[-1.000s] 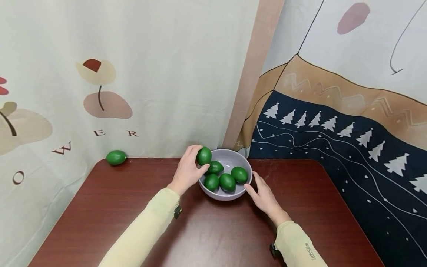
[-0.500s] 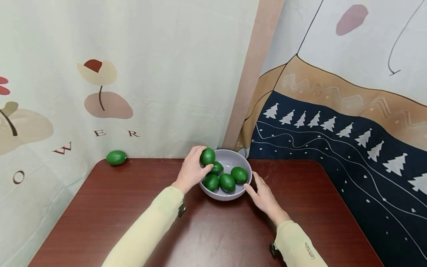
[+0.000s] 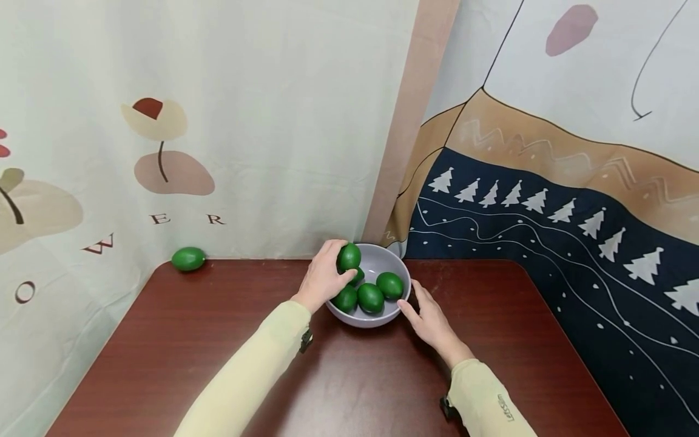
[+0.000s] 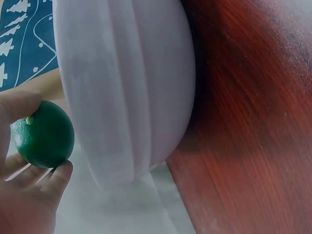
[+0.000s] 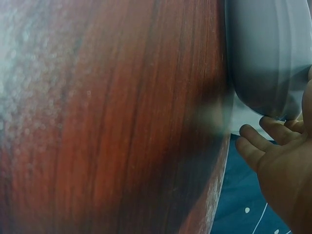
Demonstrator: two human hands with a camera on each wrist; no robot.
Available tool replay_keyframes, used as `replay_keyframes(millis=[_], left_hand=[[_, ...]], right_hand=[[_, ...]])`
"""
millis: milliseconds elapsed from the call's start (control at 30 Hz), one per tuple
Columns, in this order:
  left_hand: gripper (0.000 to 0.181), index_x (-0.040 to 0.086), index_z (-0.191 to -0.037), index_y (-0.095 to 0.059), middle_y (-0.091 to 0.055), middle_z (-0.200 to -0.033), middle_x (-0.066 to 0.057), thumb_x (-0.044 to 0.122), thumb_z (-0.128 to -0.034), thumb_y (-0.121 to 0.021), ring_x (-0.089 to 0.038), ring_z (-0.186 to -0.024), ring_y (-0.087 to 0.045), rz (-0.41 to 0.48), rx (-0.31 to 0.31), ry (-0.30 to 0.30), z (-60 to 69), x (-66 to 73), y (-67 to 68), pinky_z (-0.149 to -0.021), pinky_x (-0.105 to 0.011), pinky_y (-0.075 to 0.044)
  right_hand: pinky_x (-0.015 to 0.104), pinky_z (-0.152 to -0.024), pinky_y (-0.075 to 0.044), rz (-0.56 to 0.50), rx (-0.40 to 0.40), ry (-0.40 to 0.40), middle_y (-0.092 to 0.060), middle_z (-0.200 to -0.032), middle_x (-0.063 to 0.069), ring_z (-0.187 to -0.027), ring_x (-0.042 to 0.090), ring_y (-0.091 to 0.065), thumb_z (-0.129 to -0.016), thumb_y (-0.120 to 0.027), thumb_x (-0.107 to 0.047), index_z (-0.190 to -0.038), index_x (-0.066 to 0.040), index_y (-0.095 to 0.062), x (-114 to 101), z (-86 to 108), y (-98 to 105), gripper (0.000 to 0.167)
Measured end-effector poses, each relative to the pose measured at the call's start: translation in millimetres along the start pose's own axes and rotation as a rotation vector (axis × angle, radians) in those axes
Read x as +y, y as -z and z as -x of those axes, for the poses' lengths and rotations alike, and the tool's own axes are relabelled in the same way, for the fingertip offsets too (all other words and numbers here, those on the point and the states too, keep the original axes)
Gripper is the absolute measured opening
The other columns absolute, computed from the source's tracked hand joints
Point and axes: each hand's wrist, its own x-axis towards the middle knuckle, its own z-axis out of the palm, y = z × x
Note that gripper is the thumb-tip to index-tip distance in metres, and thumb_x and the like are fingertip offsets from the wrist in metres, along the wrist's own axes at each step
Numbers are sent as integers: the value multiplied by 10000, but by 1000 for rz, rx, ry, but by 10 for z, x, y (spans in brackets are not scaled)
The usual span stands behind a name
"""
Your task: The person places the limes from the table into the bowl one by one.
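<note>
In the head view, a lilac bowl stands on the table with several green limes inside. My left hand grips one more lime between thumb and fingers, over the bowl's far left rim. The left wrist view has this held lime beside the bowl's outer wall, fingers beneath it. On the bowl's right side, my right hand rests its thumb and fingers against the rim and wall. Its fingertips touch the bowl from outside in the right wrist view, loosely bent.
A single lime lies at the table's far left corner. The brown wooden table ends at a pale printed curtain behind. A dark blue cloth with white trees hangs along the right side.
My left hand has moved to the right with its lime, further over the bowl, covering more of the limes beneath. The right hand has stayed at the bowl.
</note>
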Motion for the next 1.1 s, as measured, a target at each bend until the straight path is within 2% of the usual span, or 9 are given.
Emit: replay_keyframes(millis=[300, 900, 1100], left_hand=[[629, 70, -1441, -539, -549, -1416, -120, 205, -892, -814, -303, -1235, -594, 6, -13, 13, -23, 16, -82, -1050, -480, -492], [656, 68, -1477, -529, -546, -1448, -104, 206, -901, -811, -304, -1272, -573, 1, -92, 31, -83, 23, -247, -1085, -475, -467], [646, 43, -1461, -537, -564, -1435, -132, 220, -902, -809, -319, -1290, -563, -46, -93, 0, -112, 58, -263, -1108, -481, -444]], right_hand=[[617, -1158, -348, -9, -1, 0, -450, -1537, 273, -1425, 438, -438, -1045, -621, -287, -1573, -23, -365, 3, -2, 5, 643], [610, -1162, -346, -9, -12, -16, -449, -1538, 268, -1428, 433, -435, -1044, -623, -299, -1575, -32, -365, 12, -4, -5, 648], [613, -1164, -342, -7, -14, -27, -441, -1547, 269, -1436, 434, -427, -1046, -619, -301, -1579, -37, -359, 8, -5, -2, 649]])
